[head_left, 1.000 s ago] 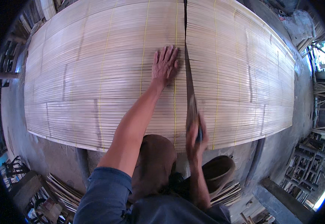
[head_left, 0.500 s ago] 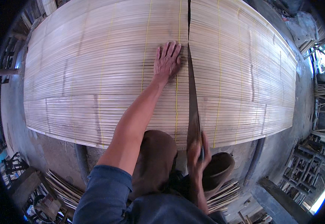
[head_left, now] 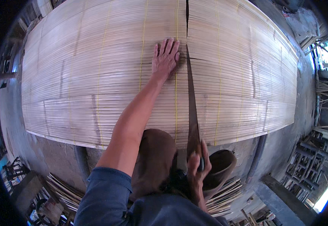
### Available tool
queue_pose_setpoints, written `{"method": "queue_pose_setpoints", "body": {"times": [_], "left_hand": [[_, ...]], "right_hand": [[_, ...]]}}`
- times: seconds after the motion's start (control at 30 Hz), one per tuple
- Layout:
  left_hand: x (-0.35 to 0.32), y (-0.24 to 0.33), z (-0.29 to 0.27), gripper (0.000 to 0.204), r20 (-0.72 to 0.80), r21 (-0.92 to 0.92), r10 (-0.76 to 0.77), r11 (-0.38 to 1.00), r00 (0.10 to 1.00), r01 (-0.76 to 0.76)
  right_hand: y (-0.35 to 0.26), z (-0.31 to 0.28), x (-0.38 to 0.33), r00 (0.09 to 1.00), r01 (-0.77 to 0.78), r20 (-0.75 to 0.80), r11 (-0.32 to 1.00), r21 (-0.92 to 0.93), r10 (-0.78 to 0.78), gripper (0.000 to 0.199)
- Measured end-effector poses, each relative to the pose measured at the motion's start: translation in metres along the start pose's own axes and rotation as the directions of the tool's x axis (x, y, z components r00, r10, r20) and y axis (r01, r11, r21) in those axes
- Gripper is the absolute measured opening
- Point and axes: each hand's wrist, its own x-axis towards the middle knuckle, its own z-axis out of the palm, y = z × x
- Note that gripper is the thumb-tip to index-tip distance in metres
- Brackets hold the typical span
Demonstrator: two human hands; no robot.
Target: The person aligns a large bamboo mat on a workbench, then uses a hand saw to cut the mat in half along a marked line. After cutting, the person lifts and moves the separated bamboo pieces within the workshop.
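Observation:
A wide mat of thin pale slats (head_left: 122, 83), tied with yellow cords, lies in front of me. My left hand (head_left: 165, 59) rests flat on it, fingers stretched out, just left of a narrow dark cut (head_left: 187, 19) that runs to the far edge. Low in the view, my right hand (head_left: 198, 162) grips the handle of a handsaw (head_left: 192, 109). The long dark blade points away from me, its far end at the near end of the cut. My fingers hide much of the handle. Right of the blade, a thin dark gap shows between slats.
My two knees (head_left: 157, 154) stand at the mat's near edge. Bundles of sticks (head_left: 64, 192) lie on the floor at the lower left and lower right. A dark post (head_left: 256, 158) supports the mat's near right side. A stacked wooden frame (head_left: 309, 164) stands at the right.
My right hand has drawn the saw a little toward me. The gap between slats right of the blade now shows more plainly. My left hand stays flat on the mat.

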Motion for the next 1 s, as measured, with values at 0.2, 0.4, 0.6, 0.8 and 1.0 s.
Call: {"method": "queue_pose_setpoints", "body": {"times": [0.2,0.4,0.6,0.8,1.0], "left_hand": [[0.003,0.006,-0.010,0.054,0.008,0.001,0.008,1.000,1.000,-0.008],[0.004,-0.001,-0.012,0.053,0.033,0.010,-0.015,1.000,0.999,0.014],[0.002,0.004,-0.012,0.055,0.054,0.048,-0.014,0.999,0.998,0.011],[-0.004,-0.002,-0.004,0.055,0.056,0.014,0.004,1.000,0.998,-0.005],[0.000,0.002,-0.001,0.056,0.017,0.051,-0.011,0.999,1.000,0.010]], "right_hand": [[0.024,0.069,0.124,0.998,-0.004,-0.068,0.993,0.115,0.012,0.040],[0.024,0.032,0.046,0.999,-0.038,-0.028,0.992,0.118,0.042,0.044],[0.019,0.027,0.036,0.998,-0.046,-0.037,0.996,0.071,0.049,0.050],[0.016,0.059,0.116,0.998,0.052,-0.030,0.999,0.009,-0.051,0.040],[0.000,-0.004,-0.029,0.979,-0.197,-0.014,0.965,0.173,0.202,0.078]]}}
